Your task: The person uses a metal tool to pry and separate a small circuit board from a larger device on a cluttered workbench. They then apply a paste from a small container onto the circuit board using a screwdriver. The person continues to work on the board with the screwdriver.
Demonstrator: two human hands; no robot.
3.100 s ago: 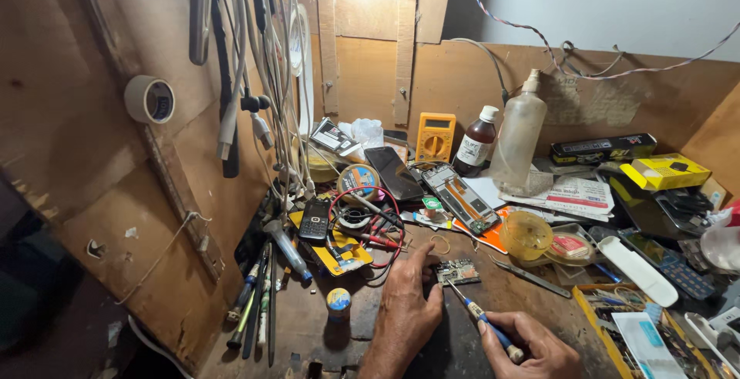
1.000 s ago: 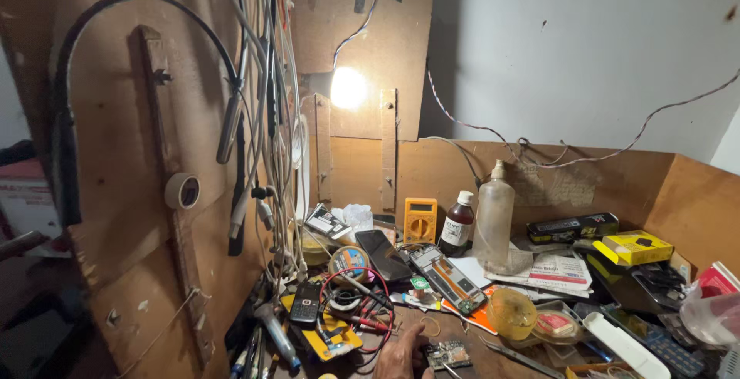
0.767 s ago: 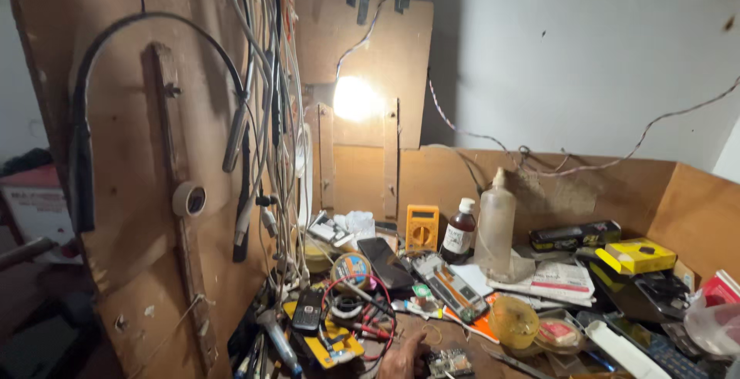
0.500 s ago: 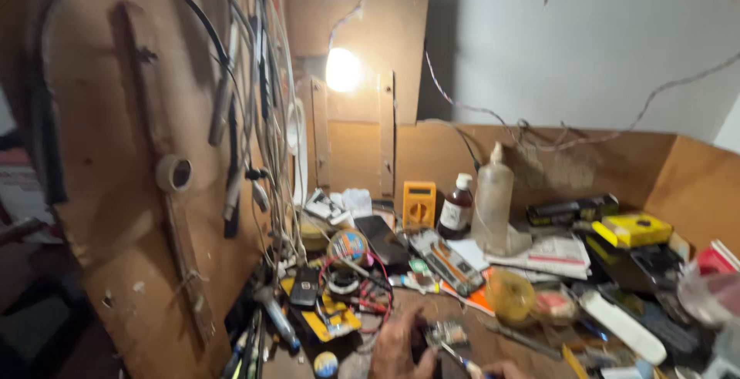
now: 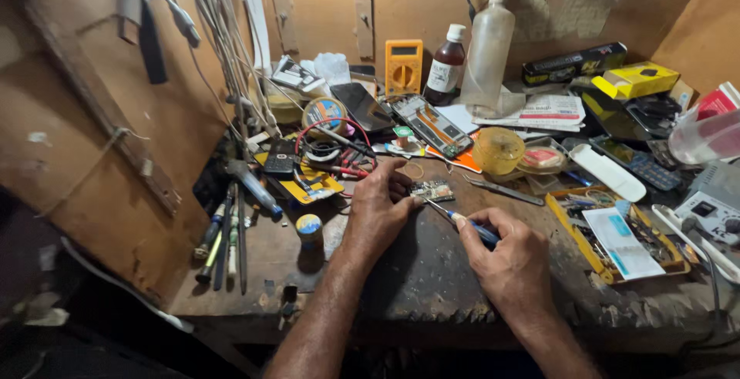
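A: Board (image 5: 432,189), where is it sitting?

B: It is lying flat on the dark table (image 5: 432,271), near the middle, just in front of the left hand (image 5: 378,208). The fingertips of that hand are pressing on its left edge, with the fingers drawn together over it.

A: And the right hand (image 5: 509,254)?

B: It is gripping a screwdriver (image 5: 462,222) with a blue handle, fingers clamped round it. The thin tip is pointing up and left, reaching the lower right edge of the board.

A: What is lying around them?

B: A small round tin (image 5: 309,226) is standing left of the left hand. Beyond it, a row of screwdrivers (image 5: 223,240) is resting along the table's left edge. Behind the board, red wires (image 5: 339,129) are looping round a tape roll (image 5: 324,111), and an opened phone (image 5: 430,125) is lying face up. Tweezers (image 5: 505,191) are lying to the right of the board.

A: Further back?

B: An orange meter (image 5: 404,66) is leaning against the wooden wall, a brown bottle (image 5: 445,65) and a taller clear bottle (image 5: 488,48) just beside it. A yellow cup (image 5: 497,150) is sitting right of the phone, and a yellow tray (image 5: 572,221) of small parts is lying by the right hand.
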